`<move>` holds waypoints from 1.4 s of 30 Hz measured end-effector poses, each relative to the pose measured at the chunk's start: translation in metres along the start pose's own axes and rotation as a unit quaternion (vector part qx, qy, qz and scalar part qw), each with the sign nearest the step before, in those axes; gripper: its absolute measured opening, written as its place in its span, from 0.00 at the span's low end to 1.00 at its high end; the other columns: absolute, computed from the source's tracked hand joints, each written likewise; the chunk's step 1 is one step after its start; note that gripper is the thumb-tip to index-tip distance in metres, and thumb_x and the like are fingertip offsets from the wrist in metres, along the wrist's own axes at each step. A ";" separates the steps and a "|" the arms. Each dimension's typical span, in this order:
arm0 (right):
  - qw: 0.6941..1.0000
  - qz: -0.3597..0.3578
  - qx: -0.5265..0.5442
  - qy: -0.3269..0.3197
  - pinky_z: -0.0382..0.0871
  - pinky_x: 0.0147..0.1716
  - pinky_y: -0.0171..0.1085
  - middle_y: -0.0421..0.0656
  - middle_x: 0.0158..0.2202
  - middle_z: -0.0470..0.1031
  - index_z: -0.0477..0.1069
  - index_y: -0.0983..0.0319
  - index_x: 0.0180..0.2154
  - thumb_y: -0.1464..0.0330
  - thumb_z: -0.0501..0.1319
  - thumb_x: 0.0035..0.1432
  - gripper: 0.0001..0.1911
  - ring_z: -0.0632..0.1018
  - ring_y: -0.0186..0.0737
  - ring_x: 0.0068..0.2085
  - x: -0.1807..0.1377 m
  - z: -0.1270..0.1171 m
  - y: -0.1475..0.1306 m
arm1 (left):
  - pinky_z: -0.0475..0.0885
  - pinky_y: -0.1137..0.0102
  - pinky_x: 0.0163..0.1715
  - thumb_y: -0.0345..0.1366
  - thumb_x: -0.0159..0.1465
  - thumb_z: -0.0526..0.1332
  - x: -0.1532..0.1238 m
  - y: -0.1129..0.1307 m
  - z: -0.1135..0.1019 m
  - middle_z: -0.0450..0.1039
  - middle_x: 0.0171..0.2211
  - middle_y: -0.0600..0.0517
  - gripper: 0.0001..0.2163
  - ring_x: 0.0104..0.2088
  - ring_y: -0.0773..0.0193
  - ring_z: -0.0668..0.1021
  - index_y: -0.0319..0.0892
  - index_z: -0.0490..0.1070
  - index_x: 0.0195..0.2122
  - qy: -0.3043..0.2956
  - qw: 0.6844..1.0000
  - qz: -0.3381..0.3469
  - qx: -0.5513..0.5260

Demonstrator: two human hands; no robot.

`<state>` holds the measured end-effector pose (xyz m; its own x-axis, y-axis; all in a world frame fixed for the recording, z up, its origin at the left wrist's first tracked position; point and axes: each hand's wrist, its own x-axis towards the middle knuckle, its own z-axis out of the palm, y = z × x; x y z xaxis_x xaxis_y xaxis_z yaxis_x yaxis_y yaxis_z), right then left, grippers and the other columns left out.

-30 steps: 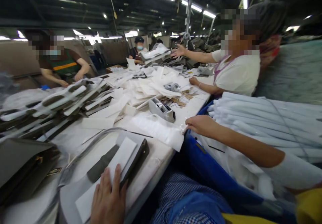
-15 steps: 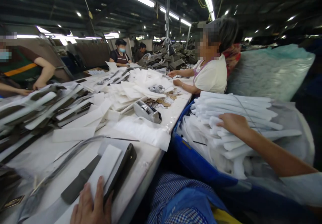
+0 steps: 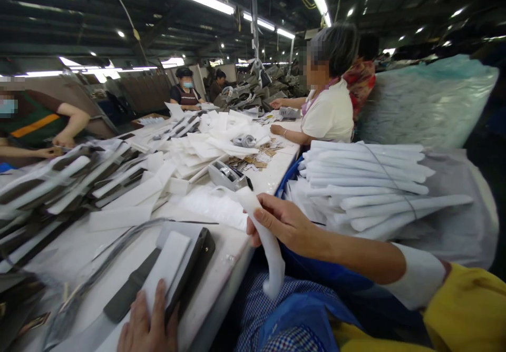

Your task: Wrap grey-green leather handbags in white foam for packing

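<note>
My left hand (image 3: 149, 318) lies with its fingers stretched out over a flat white foam strip (image 3: 168, 257). The strip rests on a dark grey bag (image 3: 197, 260) at the table's near edge. The thumb is beside the bag's edge. My right hand (image 3: 290, 223) pinches a bendy white foam tube (image 3: 271, 254) near its upper end, over my lap. The tube's lower end hangs down and curls. To the right, a tied bundle of similar white foam tubes (image 3: 367, 170) lies in a blue container.
A tape dispenser (image 3: 227, 175) stands near the edge of the white table (image 3: 233, 260). Loose white foam sheets (image 3: 205, 146) cover its middle, and stacked dark bags with foam (image 3: 59, 183) fill the left. Co-workers (image 3: 330, 99) sit around the table.
My right hand has drawn a foam tube out of the bundle and brought it left, over my lap. My left hand stays on the foam strip.
</note>
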<state>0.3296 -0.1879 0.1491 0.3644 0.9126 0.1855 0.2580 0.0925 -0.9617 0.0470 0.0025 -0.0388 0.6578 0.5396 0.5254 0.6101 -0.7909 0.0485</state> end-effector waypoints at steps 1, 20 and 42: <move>0.993 0.040 0.107 -0.019 0.73 0.30 0.36 0.41 0.35 0.76 0.66 0.59 0.41 0.48 0.51 0.66 0.22 0.78 0.36 0.30 0.001 0.013 0.010 | 0.71 0.40 0.50 0.38 0.69 0.52 0.001 0.003 -0.006 0.52 0.68 0.34 0.33 0.62 0.34 0.67 0.50 0.37 0.72 -0.006 1.000 -0.001 0.010; 0.776 -0.424 -0.386 -0.262 0.67 0.40 0.43 0.46 0.41 0.79 0.70 0.60 0.55 0.66 0.58 0.67 0.16 0.76 0.43 0.39 0.023 0.091 0.101 | 0.72 0.60 0.54 0.38 0.69 0.59 0.048 0.027 -0.077 0.61 0.65 0.37 0.26 0.60 0.50 0.72 0.45 0.56 0.67 -0.261 0.956 -0.126 0.046; 0.880 -0.411 0.065 -0.228 0.75 0.44 0.41 0.46 0.36 0.81 0.77 0.61 0.35 0.78 0.54 0.61 0.13 0.78 0.39 0.41 0.052 0.176 0.138 | 0.69 0.56 0.58 0.40 0.72 0.51 0.028 0.020 -0.071 0.58 0.67 0.37 0.23 0.63 0.51 0.68 0.44 0.56 0.67 -0.191 0.974 -0.120 -0.027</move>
<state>0.2264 -0.0574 -0.0095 -0.3017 0.5774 0.7587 0.1509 0.8146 -0.5600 0.0457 -0.0188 0.0370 0.6226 0.7701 0.1388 0.7486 -0.6378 0.1812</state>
